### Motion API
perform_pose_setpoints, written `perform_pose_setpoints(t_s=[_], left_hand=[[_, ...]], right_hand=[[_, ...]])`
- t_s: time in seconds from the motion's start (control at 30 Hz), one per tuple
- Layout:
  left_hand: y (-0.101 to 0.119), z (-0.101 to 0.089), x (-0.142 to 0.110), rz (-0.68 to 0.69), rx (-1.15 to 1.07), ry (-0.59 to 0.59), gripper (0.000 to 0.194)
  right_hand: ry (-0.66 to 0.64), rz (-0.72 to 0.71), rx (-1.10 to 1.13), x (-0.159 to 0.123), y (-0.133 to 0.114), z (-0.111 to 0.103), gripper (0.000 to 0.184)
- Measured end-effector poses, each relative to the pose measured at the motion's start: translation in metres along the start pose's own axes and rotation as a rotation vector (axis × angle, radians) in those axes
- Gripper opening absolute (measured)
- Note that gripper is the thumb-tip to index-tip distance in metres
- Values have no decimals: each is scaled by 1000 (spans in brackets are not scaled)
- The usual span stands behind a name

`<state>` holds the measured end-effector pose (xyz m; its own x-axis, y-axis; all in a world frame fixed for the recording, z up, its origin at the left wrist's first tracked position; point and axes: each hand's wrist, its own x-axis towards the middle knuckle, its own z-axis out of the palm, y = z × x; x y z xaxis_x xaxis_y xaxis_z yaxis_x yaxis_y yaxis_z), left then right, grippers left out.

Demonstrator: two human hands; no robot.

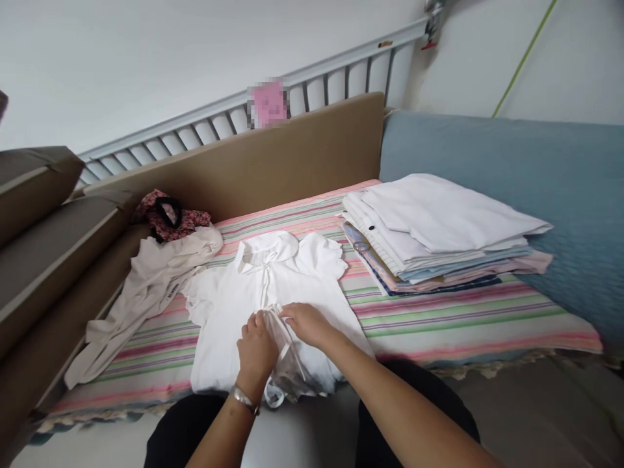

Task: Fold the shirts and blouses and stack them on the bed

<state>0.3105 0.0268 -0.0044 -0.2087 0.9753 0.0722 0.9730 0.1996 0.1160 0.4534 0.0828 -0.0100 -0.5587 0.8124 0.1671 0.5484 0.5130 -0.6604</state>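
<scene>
A white short-sleeved blouse (224, 325) lies spread on the striped sofa cover, collar away from me. Both hands work at the middle of its front, where the placket and thin ties are. My left hand (257, 344), with a silver bracelet at the wrist, is closed on the front edge of the blouse. Close beside it, my right hand (307, 323) pinches the same gathered cloth from the right. The fingertips partly hide what they grip. Below the hands the front falls open, and a loose tie hangs toward the hem.
A stack of folded clothes (439, 221) sits at the right. At the left lie a cream garment (156, 279) and a dark pink floral one (188, 221). Grey-brown cushions (53, 253) line the left side, with a brown backrest (312, 149) behind. A blue bolster (511, 156) stands right.
</scene>
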Motion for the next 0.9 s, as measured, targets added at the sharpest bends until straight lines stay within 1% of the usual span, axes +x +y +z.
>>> perform_pose_setpoints(t_s=[0.07, 0.13, 0.27, 0.3, 0.33, 0.37, 0.47, 0.53, 0.57, 0.6, 0.63, 0.7, 0.73, 0.83, 0.9], left_hand=[[-2, 6, -8, 3, -45, 54, 57], [-7, 9, -13, 17, -115, 137, 59], [-23, 5, -13, 127, -280, 376, 47], [-27, 4, -12, 135, -338, 406, 42], [-32, 3, -12, 110, -403, 398, 38], [-36, 2, -12, 59, -466, 358, 34], [-45, 4, -14, -108, -568, 162, 24], [-46, 7, -16, -120, -575, 76, 20], [-45, 7, -17, -108, -574, 51, 18], [-42, 7, -18, -102, -576, 31, 18], [-39, 6, -18, -101, -567, 15, 18], [-31, 3, -19, -108, -492, -12, 20], [-27, 2, -20, -115, -440, -22, 19], [-18, -2, -19, -136, -326, -35, 13], [-17, -3, -16, -150, -328, -30, 14]], right_hand=[[-13, -18, 1, -1, 1, 1, 28], [-24, -31, -6, -3, 1, 3, 27], [-39, -56, -26, -5, -2, 1, 29], [-34, -54, -23, -5, -3, -1, 30], [-20, -46, -14, -6, -5, -3, 31], [0, -40, -6, -7, -7, -4, 33], [29, -77, -15, -10, -15, 1, 42], [-7, -135, -54, -12, -20, 10, 51], [-26, -156, -72, -13, -22, 15, 52], [-33, -161, -81, -12, -24, 20, 49], [-26, -152, -77, -10, -26, 23, 42], [38, -85, -14, -5, -27, 25, 26], [84, -36, 30, -2, -26, 24, 21], [213, 107, 117, 7, -21, 16, 21], [253, 165, 120, 9, -18, 12, 24]])
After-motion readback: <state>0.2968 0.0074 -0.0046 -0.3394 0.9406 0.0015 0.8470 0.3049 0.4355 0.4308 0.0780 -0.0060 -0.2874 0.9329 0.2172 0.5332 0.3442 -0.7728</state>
